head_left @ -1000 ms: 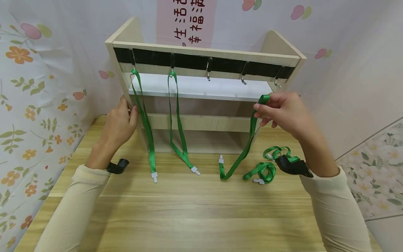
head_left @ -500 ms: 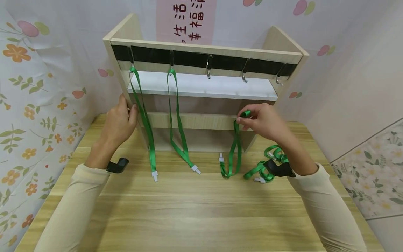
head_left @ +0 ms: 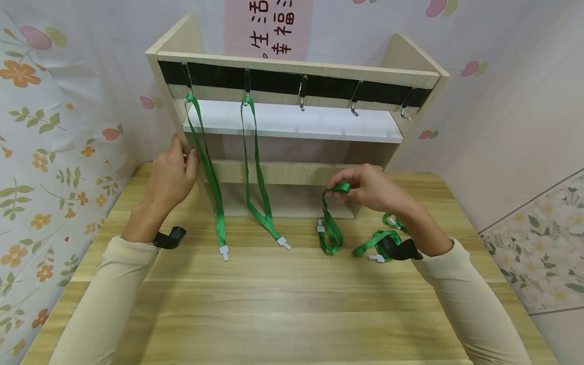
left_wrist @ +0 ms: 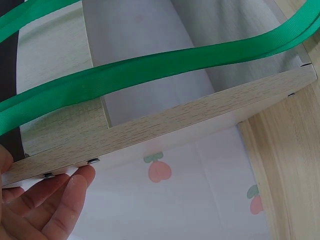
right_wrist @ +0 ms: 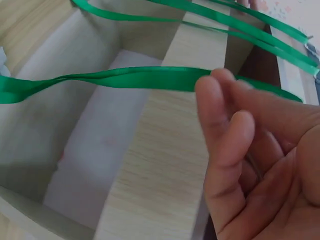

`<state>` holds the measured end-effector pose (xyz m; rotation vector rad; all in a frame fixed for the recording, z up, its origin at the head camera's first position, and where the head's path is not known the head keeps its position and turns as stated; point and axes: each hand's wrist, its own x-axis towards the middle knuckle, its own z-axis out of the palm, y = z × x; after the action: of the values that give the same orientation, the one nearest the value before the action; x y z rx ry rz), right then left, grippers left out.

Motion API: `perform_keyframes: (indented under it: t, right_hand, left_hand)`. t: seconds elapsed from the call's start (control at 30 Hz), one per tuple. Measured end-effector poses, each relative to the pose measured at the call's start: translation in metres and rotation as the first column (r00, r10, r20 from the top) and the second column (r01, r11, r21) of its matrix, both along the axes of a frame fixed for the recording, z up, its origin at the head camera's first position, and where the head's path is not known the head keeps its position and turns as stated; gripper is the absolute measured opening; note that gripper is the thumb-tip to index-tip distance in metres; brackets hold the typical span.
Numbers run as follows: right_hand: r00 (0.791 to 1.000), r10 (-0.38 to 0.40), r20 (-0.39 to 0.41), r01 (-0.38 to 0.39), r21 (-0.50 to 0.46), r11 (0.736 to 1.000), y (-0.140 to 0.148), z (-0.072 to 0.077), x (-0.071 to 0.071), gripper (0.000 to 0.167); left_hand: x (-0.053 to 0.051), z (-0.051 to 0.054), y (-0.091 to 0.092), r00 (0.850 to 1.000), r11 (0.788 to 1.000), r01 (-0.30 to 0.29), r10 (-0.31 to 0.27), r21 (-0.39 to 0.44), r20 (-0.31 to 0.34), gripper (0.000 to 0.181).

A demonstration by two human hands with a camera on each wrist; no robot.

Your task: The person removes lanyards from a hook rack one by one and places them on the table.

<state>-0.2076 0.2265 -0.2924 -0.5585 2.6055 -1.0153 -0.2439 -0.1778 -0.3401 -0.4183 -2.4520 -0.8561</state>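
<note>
My left hand (head_left: 169, 175) grips the left side panel of a pale wooden shelf rack (head_left: 283, 173); in the left wrist view its fingers (left_wrist: 70, 205) lie against the panel's outer face. My right hand (head_left: 371, 188) pinches a green lanyard (head_left: 335, 235) between thumb and fingers, in front of the rack's lower right part. The lanyard's white clip (head_left: 321, 226) hangs low, near the tabletop. Two more green lanyards (head_left: 214, 190) hang from the two leftmost hooks. Part of the held strap is hidden behind the right hand.
Three metal hooks (head_left: 354, 101) on the black strip (head_left: 278, 82) carry nothing. Two coiled green lanyards (head_left: 380, 238) lie on the wooden table (head_left: 274, 309) at right, partly covered by the right wrist's black mount (head_left: 399, 249). Patterned cloth (head_left: 59, 152) hangs behind and at left.
My right hand has moved left and down with the lanyard, whose strap now hangs slacker in a loop. The left hand stays on the panel. The head view has shifted slightly.
</note>
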Motion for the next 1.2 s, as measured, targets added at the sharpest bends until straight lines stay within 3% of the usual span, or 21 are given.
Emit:
perform_keyframes:
  t: [0.17,0.47,0.8,1.03,1.2]
  right_hand:
    - [0.993,0.044,0.112,-0.036,-0.079,0.996,0.007,-0.010,-0.002,0.020]
    - [0.963,0.169,0.209,-0.154,-0.083,0.985,0.018,-0.028,-0.004,0.018]
    - [0.949,0.208,0.236,-0.203,-0.046,0.978,0.021,-0.037,-0.002,0.018]
    - [0.908,0.310,0.283,-0.315,-0.031,0.949,0.029,-0.045,0.001,0.024]
    - [0.894,0.306,0.326,-0.313,-0.031,0.949,0.037,-0.050,0.000,0.027]
  left_hand:
    - [0.000,0.001,0.000,1.000,1.000,-0.005,0.005,-0.007,-0.004,0.034]
    - [0.001,0.000,0.000,1.000,1.000,-0.002,0.002,-0.009,-0.005,0.036]
    - [-0.001,0.000,0.000,1.000,1.000,-0.013,0.013,-0.022,-0.009,0.033]
    - [0.000,0.002,0.000,1.000,1.000,-0.011,0.011,-0.016,0.013,0.034]
    - [0.001,0.002,0.001,1.000,1.000,-0.017,0.018,-0.015,0.016,0.034]
